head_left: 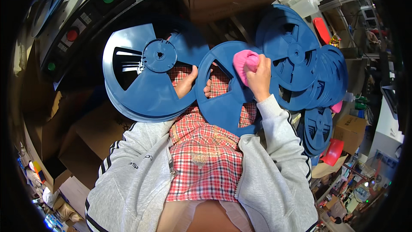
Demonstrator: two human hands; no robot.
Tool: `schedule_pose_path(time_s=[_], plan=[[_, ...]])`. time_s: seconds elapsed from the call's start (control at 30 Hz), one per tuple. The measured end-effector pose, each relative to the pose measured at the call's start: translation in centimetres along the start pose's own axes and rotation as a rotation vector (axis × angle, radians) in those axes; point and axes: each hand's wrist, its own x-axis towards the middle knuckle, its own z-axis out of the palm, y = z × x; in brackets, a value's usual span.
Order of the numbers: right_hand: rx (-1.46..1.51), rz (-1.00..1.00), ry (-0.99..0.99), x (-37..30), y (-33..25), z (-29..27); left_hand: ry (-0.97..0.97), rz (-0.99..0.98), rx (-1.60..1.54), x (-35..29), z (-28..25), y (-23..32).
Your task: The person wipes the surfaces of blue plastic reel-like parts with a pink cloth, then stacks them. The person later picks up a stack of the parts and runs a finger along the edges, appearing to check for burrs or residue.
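My left hand (187,85) is closed on the rim of a blue plastic reel flange (218,111), held tilted in front of my apron. Its fingertips show through one of the flange's windows. The left wrist is hidden by a stack of blue reels (146,90), whose top one has a round hub and wide cut-outs. My right hand (260,76) grips a bunched pink cloth (242,65), which lies against the upper right rim of the held flange. I cannot see the flange's hub, as my hand and the cloth cover part of it.
Several more blue reels (296,51) are piled at the right, with smaller ones (319,124) below. A cardboard box (240,2) holding a pale reel stands at the far side. At the upper left is a machine panel (88,21) with green and red buttons. Open cartons (92,135) stand left.
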Motion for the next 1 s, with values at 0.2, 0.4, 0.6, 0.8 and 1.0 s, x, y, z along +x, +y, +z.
schedule_pose_path(time_s=[0.2,0.4,0.6,0.8,1.0], plan=[[0.12,-0.6,-0.301,-2.3,-7.4,2.6,0.413,0.152,0.165,0.4,2.9,0.6],[0.119,-0.8,-0.465,-8.0,-6.4,0.7,0.182,-0.032,0.183,-0.4,0.0,0.8],[-0.105,-0.163,-0.027,-5.0,0.1,-2.4,0.076,-0.04,-0.004,0.1,0.2,-0.1],[0.127,-0.619,-0.387,-10.8,-2.6,-2.1,0.149,-0.03,0.098,0.9,0.2,0.3],[0.001,-0.123,0.046,-6.9,2.2,-3.1,0.144,-0.009,0.066,1.0,0.6,0.3]])
